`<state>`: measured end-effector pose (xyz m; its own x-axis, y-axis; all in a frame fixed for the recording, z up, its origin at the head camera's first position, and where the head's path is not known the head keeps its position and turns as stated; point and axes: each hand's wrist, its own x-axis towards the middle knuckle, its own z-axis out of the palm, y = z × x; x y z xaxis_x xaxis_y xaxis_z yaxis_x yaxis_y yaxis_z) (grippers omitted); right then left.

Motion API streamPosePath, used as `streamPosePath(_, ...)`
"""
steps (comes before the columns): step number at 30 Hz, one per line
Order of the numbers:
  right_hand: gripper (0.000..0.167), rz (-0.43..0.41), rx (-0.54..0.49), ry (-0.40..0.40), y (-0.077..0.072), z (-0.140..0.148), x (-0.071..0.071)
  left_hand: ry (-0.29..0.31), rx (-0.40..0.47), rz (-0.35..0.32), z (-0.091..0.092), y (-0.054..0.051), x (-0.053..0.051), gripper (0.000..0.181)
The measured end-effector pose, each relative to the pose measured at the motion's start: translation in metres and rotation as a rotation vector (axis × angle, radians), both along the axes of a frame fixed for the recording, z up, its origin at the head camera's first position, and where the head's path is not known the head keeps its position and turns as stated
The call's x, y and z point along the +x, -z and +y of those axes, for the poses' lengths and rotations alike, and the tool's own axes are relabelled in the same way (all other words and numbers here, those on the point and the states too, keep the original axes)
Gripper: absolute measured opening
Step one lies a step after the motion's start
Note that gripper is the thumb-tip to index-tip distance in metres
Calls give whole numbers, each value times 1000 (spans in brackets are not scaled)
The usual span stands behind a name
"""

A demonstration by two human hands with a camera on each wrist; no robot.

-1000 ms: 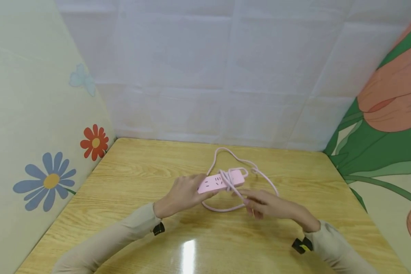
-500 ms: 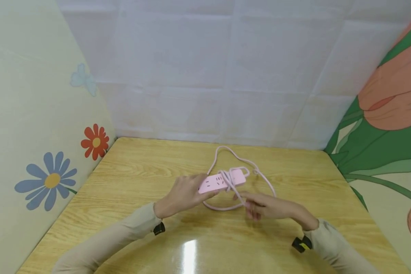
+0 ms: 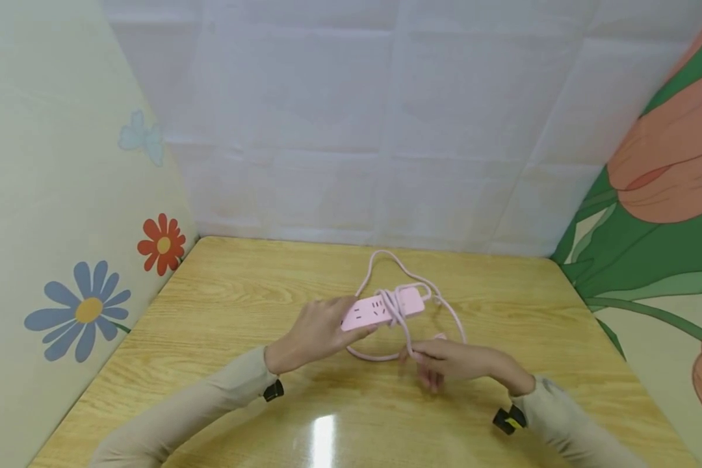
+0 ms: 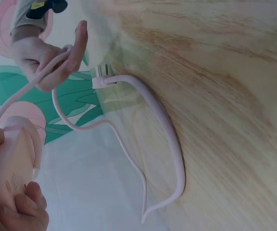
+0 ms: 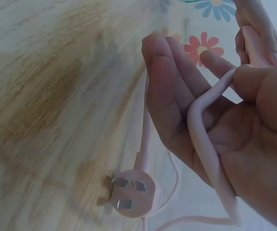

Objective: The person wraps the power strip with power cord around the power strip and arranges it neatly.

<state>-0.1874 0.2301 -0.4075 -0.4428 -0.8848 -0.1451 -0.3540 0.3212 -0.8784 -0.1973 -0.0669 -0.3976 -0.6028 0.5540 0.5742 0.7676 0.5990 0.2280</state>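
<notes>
My left hand (image 3: 314, 331) grips the left end of a pink power strip (image 3: 364, 314), which is held tilted above the table. Several turns of its pink cord (image 3: 393, 305) are wrapped around the strip toward its right end. Below and right of the strip, my right hand (image 3: 455, 361) pinches the cord between thumb and index finger. In the right wrist view the cord (image 5: 206, 144) runs across the palm, and the three-pin plug (image 5: 136, 192) hangs or lies just beyond the hand; I cannot tell which. The left wrist view shows the strip's underside (image 4: 13, 168).
A loose loop of cord (image 3: 380, 252) lies on the wooden table (image 3: 257, 279) behind the strip. A white sheet (image 3: 304, 130) hangs along the back edge. Flower-printed panels (image 3: 88, 309) stand at both sides.
My right hand has moved slightly down and left, drawing the cord steeper from the strip. The strip has shifted a little to the right in my left hand's grip.
</notes>
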Motion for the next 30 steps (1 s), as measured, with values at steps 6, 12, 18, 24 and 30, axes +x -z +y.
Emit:
streamPosePath(6, 28, 79, 46, -12, 5, -2, 1, 20, -3, -26, 0, -1, 2, 47)
streamPosePath(12, 23, 122, 47, -81, 6, -1, 1, 24, -7, -64, 1, 1, 3, 46)
streamPosePath(18, 22, 97, 51, -96, 2, -3, 3, 23, 17, -46, 2, 2, 4, 46)
streamPosePath(24, 21, 72, 58, -85, -2, -8, 8, 31, 28, -34, 3, 2, 4, 51)
streamPosePath(30, 21, 91, 55, -89, -7, -10, 13, 39, 53, 0, 5, 1, 2, 55)
